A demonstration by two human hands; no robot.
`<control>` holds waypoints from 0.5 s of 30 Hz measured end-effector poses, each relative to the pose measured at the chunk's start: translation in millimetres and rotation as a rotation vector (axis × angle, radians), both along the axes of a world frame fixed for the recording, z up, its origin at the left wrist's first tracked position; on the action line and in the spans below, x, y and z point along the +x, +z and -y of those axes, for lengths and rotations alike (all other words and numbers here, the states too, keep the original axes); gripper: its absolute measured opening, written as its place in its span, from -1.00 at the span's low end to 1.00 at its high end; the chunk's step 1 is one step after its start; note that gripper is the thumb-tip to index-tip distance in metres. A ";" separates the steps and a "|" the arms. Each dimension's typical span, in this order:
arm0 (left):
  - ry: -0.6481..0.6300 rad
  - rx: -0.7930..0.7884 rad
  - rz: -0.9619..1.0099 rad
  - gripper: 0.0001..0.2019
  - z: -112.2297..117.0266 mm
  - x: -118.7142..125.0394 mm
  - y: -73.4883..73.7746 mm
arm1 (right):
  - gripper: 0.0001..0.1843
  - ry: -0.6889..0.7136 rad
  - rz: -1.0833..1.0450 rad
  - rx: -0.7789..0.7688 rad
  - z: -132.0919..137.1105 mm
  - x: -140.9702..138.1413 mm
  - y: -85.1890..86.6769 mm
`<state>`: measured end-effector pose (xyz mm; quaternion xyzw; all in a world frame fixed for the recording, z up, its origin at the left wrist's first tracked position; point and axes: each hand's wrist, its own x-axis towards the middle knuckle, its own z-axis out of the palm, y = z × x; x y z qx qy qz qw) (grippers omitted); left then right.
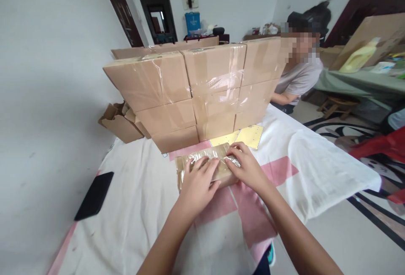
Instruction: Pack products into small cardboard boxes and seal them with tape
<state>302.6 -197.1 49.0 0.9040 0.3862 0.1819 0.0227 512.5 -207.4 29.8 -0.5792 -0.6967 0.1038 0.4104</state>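
Note:
A small cardboard box (225, 178) with shiny packing tape over its top lies on the cloth-covered table in front of me. My left hand (200, 182) rests over its left and middle part, fingers spread on the taped top and thumb towards the near side. At the right end, my right hand (246, 166) has its fingers bent over the top, with thumb and forefinger pressing on the tape. The undersides of both hands are hidden. Behind the box, stacked cardboard boxes (218, 91) form a wall bound with clear tape.
A black flat object (95, 196) lies at the left by the wall. An open carton (122, 125) stands behind it. Yellow sheets (251, 136) lie near the stack's base. Another person (297, 70) sits beyond its right end. The table edge (341, 201) runs along the right.

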 end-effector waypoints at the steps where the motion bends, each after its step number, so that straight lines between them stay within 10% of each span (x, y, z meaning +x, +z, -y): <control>1: -0.006 -0.008 0.006 -0.54 0.2 -0.2 -1.1 | -0.90 0.004 -0.028 0.009 1.3 -0.8 -2.5; 15: -0.049 0.075 0.058 -0.63 -6.6 -2.0 -17.3 | -0.92 -0.043 -0.288 0.042 -5.2 -10.7 -22.4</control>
